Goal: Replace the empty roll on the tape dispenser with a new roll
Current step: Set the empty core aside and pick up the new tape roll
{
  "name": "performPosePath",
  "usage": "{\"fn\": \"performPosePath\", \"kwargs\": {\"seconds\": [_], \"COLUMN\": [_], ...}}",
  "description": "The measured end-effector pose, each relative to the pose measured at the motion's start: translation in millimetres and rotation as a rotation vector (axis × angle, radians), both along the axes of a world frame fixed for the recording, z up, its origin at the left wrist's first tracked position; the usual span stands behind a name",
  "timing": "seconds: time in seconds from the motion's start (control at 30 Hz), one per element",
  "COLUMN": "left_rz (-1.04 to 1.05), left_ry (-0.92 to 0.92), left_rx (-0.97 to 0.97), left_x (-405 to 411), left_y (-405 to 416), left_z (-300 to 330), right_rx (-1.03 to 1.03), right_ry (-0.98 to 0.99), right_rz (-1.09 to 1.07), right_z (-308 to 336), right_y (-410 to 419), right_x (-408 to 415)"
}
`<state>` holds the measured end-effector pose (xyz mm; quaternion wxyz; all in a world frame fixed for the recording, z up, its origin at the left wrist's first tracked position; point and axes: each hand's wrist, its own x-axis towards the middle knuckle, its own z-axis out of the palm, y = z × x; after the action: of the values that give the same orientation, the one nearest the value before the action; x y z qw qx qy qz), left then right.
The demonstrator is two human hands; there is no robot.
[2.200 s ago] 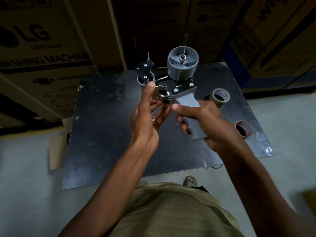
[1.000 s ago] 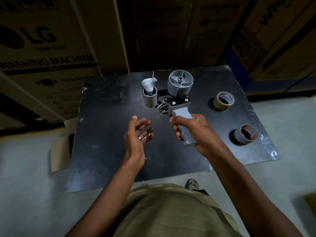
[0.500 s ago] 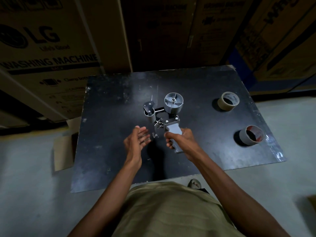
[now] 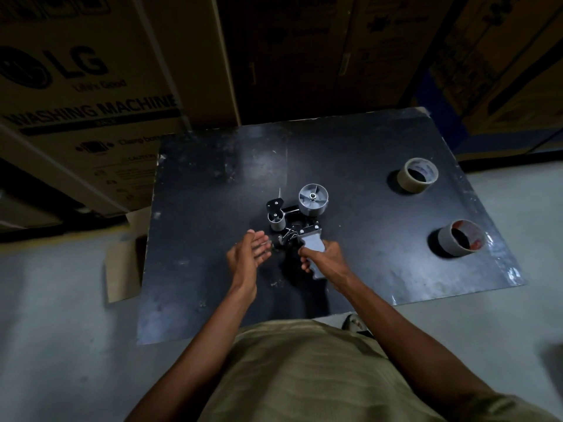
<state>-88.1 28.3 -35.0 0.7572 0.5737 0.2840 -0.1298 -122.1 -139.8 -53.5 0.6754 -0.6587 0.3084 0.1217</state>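
A grey tape dispenser (image 4: 304, 208) with a bare hub lies low over the black table (image 4: 198, 269) near its middle. My right hand (image 4: 323, 258) grips its grey handle. Just left of the dispenser's body, my left hand (image 4: 251, 254) is empty with the fingers spread. A tan tape roll (image 4: 419, 175) lies at the table's far right. Nearer on the right stands a bare cardboard core (image 4: 461, 239), reddish inside. No roll sits on the dispenser's hub.
Large cardboard appliance boxes (image 4: 76, 95) stand behind the table along the back. A flat piece of cardboard (image 4: 122, 269) lies on the grey floor at the table's left edge. My foot (image 4: 353, 322) shows at the table's near edge.
The dispenser came down from in front of me to just over the table. My left hand let go of its front roller and now hangs open beside it.
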Motion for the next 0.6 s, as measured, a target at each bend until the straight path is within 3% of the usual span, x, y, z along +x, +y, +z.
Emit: {"fn": "performPosePath", "kwargs": {"seconds": [0.33,0.6], "left_rz": [-0.033,-0.044], "left_ry": [0.001,-0.035], "left_rx": [-0.009,-0.024], "left_x": [3,-1], "left_y": [-10,-24], "left_z": [-2,7], "right_rx": [0.001,0.133], "right_ry": [0.028,0.001], "right_rz": [-0.009,0.056], "right_z": [-16,-14], "right_y": [-3,-16], "right_x": [-2,-9]}}
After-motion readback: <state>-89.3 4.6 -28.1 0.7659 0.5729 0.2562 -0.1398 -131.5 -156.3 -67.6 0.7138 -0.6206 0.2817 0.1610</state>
